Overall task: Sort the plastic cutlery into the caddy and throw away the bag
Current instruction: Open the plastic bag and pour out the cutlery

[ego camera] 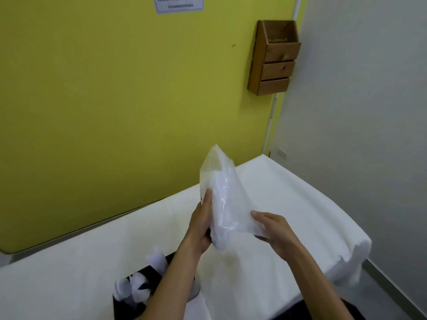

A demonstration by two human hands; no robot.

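Above a white-draped surface [288,192] set against a yellow wall [104,100], a clear plastic bag [221,188] is held upright in both hands. Its left edge is gripped by the left hand [201,225], fingers curled round the film and thumb laid up along it. Its lower right corner is pinched by the right hand [275,234], thumb on top and fingers underneath. The bag is carried clear of the surface, just beyond and to the right of a black caddy [154,272] at lower left, from which white plastic cutlery [138,287] is seen standing in clumps.

With cutlery already in the caddy, the step in hand is judged to be the handling of the bag itself. Whether any pieces are left inside cannot be told, the film being milky and seen against white cloth. If some remain, the mouth would need to be found and opened and the pieces drawn out into their compartments. If none, the bag would need to be crushed and taken to a bin, none of which is in view.

The bag is shown as thin, crinkled, translucent film, glossy down its middle, peaked at the top and bunched at the bottom between the hands. It is judged light, limp and apt to fold.
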